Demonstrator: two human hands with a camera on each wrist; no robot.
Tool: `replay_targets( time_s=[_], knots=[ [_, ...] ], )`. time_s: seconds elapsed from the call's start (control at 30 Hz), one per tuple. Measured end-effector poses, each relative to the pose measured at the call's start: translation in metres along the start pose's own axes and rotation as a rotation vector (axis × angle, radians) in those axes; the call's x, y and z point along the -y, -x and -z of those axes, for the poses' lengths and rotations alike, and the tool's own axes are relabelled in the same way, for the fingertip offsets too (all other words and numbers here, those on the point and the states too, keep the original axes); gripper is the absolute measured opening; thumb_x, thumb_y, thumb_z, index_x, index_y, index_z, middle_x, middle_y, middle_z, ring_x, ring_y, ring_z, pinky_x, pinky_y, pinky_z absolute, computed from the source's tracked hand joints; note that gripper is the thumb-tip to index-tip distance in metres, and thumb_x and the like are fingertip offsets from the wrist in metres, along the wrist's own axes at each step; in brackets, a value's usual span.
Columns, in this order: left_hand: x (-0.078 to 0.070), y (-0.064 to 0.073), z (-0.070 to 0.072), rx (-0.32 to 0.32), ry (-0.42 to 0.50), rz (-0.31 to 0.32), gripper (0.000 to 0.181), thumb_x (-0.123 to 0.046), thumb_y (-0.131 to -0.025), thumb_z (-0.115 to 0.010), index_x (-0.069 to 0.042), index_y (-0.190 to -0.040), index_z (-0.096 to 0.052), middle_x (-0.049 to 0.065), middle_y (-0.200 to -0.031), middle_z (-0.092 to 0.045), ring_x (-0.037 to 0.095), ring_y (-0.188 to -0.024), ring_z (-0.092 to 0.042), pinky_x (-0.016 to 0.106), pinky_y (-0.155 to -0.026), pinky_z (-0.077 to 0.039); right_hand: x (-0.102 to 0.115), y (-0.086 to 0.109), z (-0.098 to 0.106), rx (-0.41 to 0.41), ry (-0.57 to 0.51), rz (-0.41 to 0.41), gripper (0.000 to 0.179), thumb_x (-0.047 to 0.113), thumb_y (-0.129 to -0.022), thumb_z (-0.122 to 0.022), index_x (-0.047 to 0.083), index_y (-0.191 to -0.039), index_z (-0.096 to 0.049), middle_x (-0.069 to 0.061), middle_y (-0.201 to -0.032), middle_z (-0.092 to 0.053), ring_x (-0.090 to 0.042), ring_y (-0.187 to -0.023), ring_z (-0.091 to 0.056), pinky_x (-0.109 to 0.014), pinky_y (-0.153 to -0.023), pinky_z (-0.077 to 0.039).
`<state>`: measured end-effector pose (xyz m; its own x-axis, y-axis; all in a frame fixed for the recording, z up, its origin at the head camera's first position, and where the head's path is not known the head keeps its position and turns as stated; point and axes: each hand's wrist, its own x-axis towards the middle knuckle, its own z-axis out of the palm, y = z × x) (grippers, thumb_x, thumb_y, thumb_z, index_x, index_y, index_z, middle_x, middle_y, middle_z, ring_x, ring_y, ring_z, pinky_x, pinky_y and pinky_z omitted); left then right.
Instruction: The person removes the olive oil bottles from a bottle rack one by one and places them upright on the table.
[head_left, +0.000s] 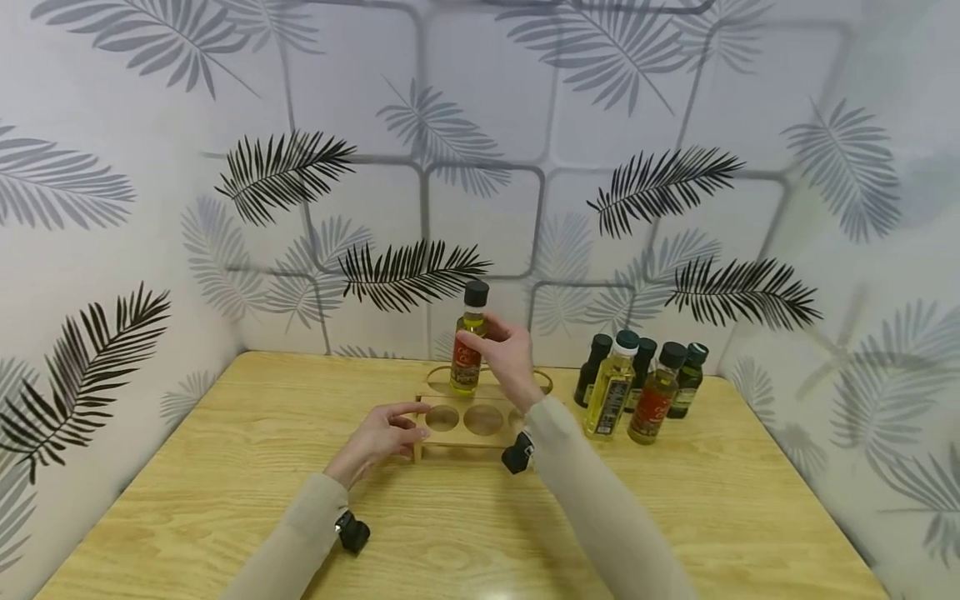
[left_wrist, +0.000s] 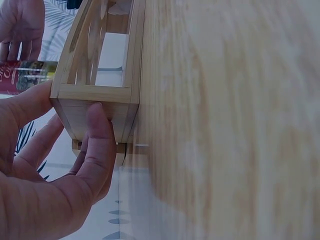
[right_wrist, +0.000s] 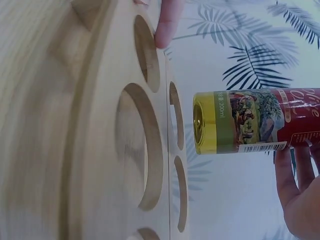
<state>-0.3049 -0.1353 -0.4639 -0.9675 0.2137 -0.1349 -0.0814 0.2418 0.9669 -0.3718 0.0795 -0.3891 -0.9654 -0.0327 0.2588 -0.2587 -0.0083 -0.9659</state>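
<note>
My right hand (head_left: 510, 354) holds a small olive oil bottle (head_left: 466, 362) upright, with a black cap, red label and yellow oil. The bottle is over the back row of a light wooden bottle rack (head_left: 461, 407) with round holes. In the right wrist view, the bottle's base (right_wrist: 204, 122) is apart from the rack's holed top (right_wrist: 112, 95). My left hand (head_left: 382, 435) grips the rack's left end. The left wrist view shows its thumb (left_wrist: 97, 135) against the end panel (left_wrist: 75, 117) and the index finger at the upper corner.
Several oil bottles stand on the wooden table (head_left: 247, 450) right of the rack: a clear yellow one (head_left: 611, 392), a red-labelled one (head_left: 652, 408), and dark ones (head_left: 687, 383) behind. A leaf-patterned wall (head_left: 480, 217) rises behind the table.
</note>
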Motion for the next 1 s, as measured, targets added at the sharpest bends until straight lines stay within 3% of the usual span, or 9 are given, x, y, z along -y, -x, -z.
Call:
replay_targets(
  time_s=[0.3, 0.63, 1.0],
  knots=[
    [0.002, -0.002, 0.002, 0.018, 0.001, 0.0, 0.046, -0.013, -0.092, -0.07, -0.016, -0.137, -0.059, 0.014, -0.108, -0.059, 0.021, -0.084, -0.062, 0.039, -0.074, -0.058, 0.007, 0.022, 0.017, -0.019, 0.041, 0.027, 0.042, 0.029, -0.079, -0.083, 0.021, -0.118, -0.071, -0.006, -0.11, -0.071, -0.019, -0.1, -0.066, -0.037, -0.088, -0.055],
    [0.001, -0.001, 0.001, 0.029, -0.012, -0.002, 0.047, -0.014, -0.091, -0.071, -0.017, -0.136, -0.059, 0.013, -0.106, -0.058, 0.022, -0.083, -0.061, 0.039, -0.075, -0.058, 0.009, 0.041, 0.046, -0.042, 0.103, -0.027, 0.062, 0.028, -0.083, -0.08, 0.015, -0.139, -0.057, -0.01, -0.12, -0.065, -0.022, -0.11, -0.06, -0.04, -0.094, -0.052],
    [0.001, -0.001, 0.002, 0.021, -0.029, -0.013, 0.047, -0.015, -0.091, -0.071, -0.015, -0.137, -0.059, 0.012, -0.103, -0.057, 0.022, -0.082, -0.06, 0.038, -0.074, -0.058, 0.012, 0.05, 0.07, -0.087, 0.076, -0.03, 0.063, 0.024, -0.084, -0.079, 0.014, -0.141, -0.055, -0.012, -0.123, -0.064, -0.019, -0.109, -0.06, -0.042, -0.096, -0.051]
  ],
)
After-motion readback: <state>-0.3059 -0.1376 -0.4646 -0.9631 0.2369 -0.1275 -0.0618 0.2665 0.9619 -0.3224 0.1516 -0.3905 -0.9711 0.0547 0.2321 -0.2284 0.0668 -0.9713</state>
